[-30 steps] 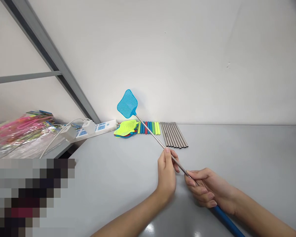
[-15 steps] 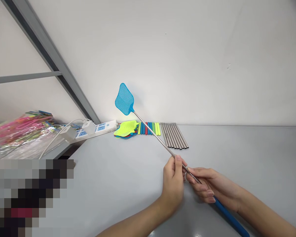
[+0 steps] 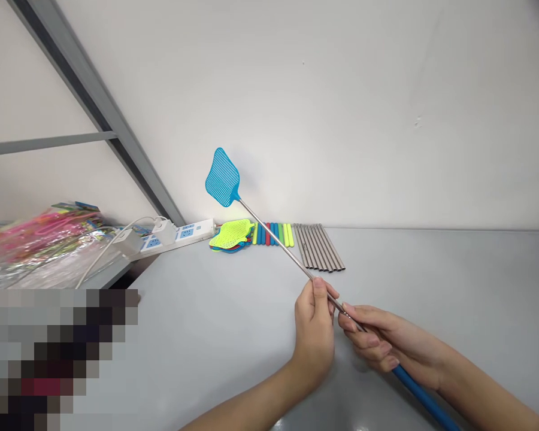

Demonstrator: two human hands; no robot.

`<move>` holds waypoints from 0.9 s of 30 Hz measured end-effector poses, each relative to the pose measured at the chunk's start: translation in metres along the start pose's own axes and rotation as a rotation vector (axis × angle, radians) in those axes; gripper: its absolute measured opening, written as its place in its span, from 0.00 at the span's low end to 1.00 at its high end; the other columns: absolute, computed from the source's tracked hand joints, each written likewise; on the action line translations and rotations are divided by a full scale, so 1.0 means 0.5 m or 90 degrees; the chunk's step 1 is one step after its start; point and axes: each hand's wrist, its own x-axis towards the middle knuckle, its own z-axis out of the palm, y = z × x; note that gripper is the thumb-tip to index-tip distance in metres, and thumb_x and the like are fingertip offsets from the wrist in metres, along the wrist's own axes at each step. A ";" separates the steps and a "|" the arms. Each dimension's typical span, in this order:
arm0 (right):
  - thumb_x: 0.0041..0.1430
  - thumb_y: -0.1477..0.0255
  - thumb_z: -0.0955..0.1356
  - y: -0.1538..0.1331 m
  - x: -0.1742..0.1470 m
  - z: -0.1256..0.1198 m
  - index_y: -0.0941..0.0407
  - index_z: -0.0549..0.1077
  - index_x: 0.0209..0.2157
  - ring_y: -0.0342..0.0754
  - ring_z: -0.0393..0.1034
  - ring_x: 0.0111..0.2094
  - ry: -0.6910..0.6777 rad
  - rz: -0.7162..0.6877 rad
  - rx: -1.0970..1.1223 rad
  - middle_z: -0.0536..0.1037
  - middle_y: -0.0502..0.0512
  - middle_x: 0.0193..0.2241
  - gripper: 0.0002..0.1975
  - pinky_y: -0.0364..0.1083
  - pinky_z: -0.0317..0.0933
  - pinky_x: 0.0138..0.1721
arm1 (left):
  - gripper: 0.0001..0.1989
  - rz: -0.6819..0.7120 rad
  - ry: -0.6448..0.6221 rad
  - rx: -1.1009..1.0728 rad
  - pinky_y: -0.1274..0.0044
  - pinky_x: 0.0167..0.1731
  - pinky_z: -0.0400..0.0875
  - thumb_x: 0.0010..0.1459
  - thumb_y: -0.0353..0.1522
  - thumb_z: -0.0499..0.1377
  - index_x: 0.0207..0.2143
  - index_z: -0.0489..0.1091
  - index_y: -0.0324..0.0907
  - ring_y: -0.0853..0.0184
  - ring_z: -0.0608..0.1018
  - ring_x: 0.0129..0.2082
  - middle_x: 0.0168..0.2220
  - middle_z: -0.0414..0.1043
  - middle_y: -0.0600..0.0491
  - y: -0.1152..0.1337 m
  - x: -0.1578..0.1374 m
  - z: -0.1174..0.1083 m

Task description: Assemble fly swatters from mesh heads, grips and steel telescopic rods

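Note:
A fly swatter (image 3: 276, 240) with a blue mesh head, a thin metal rod and a blue handle slants across the view above the table. My left hand (image 3: 315, 329) is closed around the rod at its middle, thumb on top. Lower down, my right hand (image 3: 377, 338) grips the metal shaft just above the blue handle (image 3: 424, 395), fingers curled beneath it. A small gap separates the two hands. The far end of the handle runs out of the bottom of the view.
Along the wall on the grey table (image 3: 197, 335) lie stacked swatter heads (image 3: 232, 233), a row of coloured handles (image 3: 273, 234) and several metal tubes (image 3: 318, 247). A power strip (image 3: 179, 236) with plugs and plastic-wrapped packages (image 3: 45, 245) stand at the left.
The swatter head has shifted slightly left and up, and my left hand has moved a little up and left along with the rod. My right hand keeps its grip.

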 end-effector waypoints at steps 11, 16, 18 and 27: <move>0.56 0.67 0.62 0.025 0.012 0.000 0.59 0.62 0.24 0.32 0.36 0.12 -0.118 0.020 0.165 0.49 0.40 0.13 0.11 0.32 0.35 0.09 | 0.19 0.029 0.042 0.026 0.81 0.19 0.53 0.56 0.45 0.43 0.21 0.55 0.41 0.74 0.55 0.19 0.18 0.50 0.59 0.032 0.002 -0.003; 0.56 0.66 0.62 0.027 0.014 -0.002 0.58 0.61 0.24 0.32 0.37 0.12 -0.110 0.027 0.170 0.49 0.40 0.13 0.11 0.32 0.34 0.09 | 0.19 0.038 0.041 0.022 0.81 0.19 0.52 0.56 0.44 0.44 0.21 0.55 0.41 0.74 0.54 0.19 0.18 0.48 0.59 0.037 0.009 -0.006; 0.56 0.66 0.62 0.027 0.014 -0.002 0.58 0.62 0.24 0.32 0.37 0.12 -0.108 0.028 0.168 0.49 0.40 0.14 0.11 0.32 0.34 0.09 | 0.19 0.039 0.041 0.029 0.81 0.19 0.52 0.56 0.44 0.44 0.20 0.55 0.41 0.74 0.54 0.18 0.18 0.48 0.59 0.039 0.010 -0.007; 0.57 0.65 0.61 0.023 0.009 0.006 0.59 0.62 0.24 0.32 0.37 0.12 -0.096 0.028 0.153 0.48 0.41 0.14 0.12 0.32 0.33 0.09 | 0.18 0.061 0.058 -0.002 0.82 0.18 0.53 0.54 0.44 0.47 0.20 0.56 0.41 0.74 0.54 0.18 0.18 0.48 0.59 0.048 0.024 -0.016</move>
